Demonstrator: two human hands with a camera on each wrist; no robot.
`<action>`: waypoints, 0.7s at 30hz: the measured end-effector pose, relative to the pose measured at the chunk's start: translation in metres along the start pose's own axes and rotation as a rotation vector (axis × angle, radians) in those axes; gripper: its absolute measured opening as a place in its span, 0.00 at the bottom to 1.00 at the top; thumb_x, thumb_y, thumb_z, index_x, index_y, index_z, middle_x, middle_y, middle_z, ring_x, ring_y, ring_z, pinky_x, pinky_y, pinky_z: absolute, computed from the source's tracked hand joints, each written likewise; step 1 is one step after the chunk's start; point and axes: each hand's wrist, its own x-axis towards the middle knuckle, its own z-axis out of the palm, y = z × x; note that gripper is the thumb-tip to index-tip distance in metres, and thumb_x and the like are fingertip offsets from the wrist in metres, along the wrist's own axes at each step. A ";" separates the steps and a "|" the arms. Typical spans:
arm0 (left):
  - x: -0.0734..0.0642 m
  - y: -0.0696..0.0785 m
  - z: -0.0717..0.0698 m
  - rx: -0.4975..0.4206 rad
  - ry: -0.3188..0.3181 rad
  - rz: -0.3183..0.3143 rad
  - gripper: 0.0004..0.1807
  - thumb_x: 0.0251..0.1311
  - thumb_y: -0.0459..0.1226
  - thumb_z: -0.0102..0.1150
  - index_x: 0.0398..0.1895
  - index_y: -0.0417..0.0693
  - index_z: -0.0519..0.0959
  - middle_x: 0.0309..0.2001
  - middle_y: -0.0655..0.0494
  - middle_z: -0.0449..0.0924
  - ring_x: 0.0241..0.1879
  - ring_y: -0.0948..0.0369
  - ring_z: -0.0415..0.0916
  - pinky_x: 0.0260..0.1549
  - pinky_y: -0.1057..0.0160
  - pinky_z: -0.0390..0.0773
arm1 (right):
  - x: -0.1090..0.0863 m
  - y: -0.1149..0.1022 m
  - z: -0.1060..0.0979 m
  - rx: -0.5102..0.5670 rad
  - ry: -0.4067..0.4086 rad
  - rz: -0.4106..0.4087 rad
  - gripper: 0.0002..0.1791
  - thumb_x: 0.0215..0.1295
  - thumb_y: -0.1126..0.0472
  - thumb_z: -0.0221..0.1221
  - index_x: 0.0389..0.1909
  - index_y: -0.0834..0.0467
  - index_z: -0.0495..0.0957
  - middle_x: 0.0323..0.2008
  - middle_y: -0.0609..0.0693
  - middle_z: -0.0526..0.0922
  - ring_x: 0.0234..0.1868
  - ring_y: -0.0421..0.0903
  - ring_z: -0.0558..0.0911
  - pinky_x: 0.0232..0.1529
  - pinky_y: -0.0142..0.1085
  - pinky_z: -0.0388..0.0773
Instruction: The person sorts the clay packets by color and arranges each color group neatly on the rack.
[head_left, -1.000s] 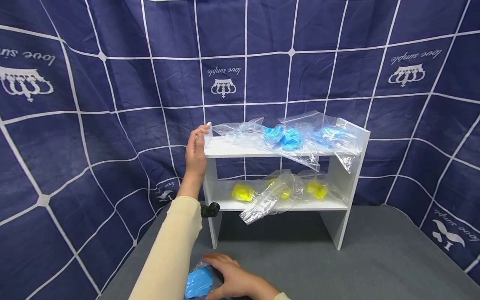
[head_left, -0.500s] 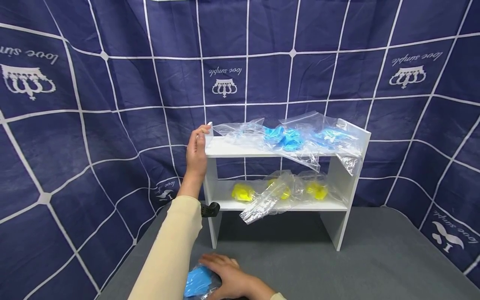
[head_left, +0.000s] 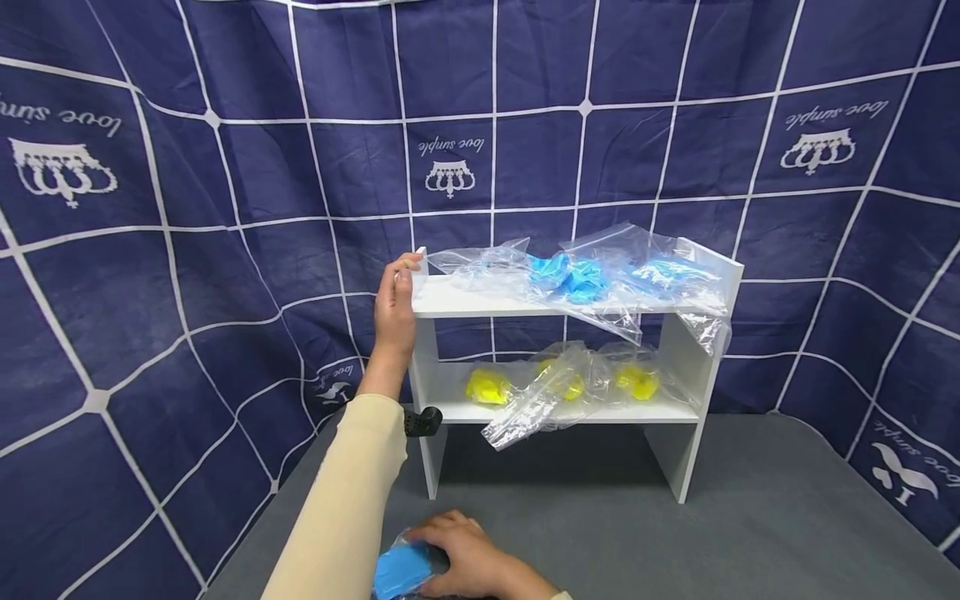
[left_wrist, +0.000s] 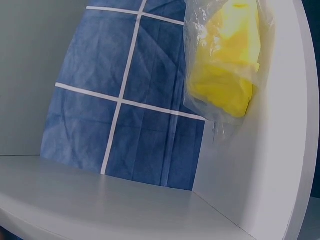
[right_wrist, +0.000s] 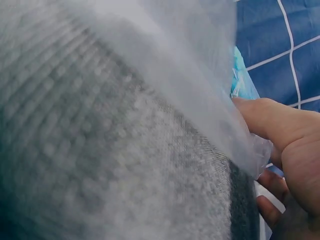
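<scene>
My left hand (head_left: 396,308) holds the upper left side panel of a small white two-tier shelf (head_left: 487,302), its fingertips over the panel's edge. On the grey floor surface in front of the shelf lies a clear plastic bag with blue contents (head_left: 401,571). My right hand (head_left: 468,560) grips this bag from its right side, fingers and thumb curled about it. In the right wrist view, the clear plastic (right_wrist: 190,75) runs between the thumb and fingers of the right hand (right_wrist: 295,145). Part of the bag is cut off by the head view's lower edge.
Clear bags with blue contents (head_left: 577,279) lie on the top tier, some plastic hanging over its front. Bags with yellow contents (head_left: 489,387) lie on the lower tier. A dark blue gridded curtain (head_left: 262,167) surrounds the grey surface (head_left: 750,500).
The right hand and the blue bag shift only slightly, and the fingers draw in a little on the bag. The left hand stays on the shelf panel.
</scene>
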 end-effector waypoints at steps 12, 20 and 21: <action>0.001 -0.003 -0.003 -0.006 -0.014 0.038 0.19 0.75 0.38 0.34 0.46 0.26 0.68 0.61 0.36 0.74 0.71 0.51 0.66 0.71 0.60 0.60 | -0.008 0.000 -0.011 -0.096 -0.007 0.000 0.32 0.47 0.47 0.73 0.57 0.43 0.81 0.34 0.33 0.76 0.37 0.25 0.62 0.38 0.22 0.58; -0.001 -0.001 -0.002 0.004 -0.010 -0.015 0.17 0.75 0.34 0.33 0.48 0.27 0.69 0.63 0.37 0.74 0.72 0.50 0.65 0.72 0.60 0.58 | -0.020 0.005 -0.021 0.014 -0.048 0.021 0.23 0.51 0.46 0.73 0.50 0.45 0.83 0.33 0.34 0.76 0.35 0.24 0.62 0.38 0.21 0.61; -0.001 0.000 -0.002 0.008 -0.010 -0.018 0.17 0.75 0.34 0.32 0.48 0.27 0.69 0.63 0.36 0.73 0.72 0.49 0.64 0.72 0.59 0.57 | -0.022 0.006 -0.023 0.037 -0.052 0.024 0.23 0.52 0.46 0.73 0.50 0.45 0.83 0.34 0.34 0.77 0.35 0.24 0.62 0.38 0.21 0.62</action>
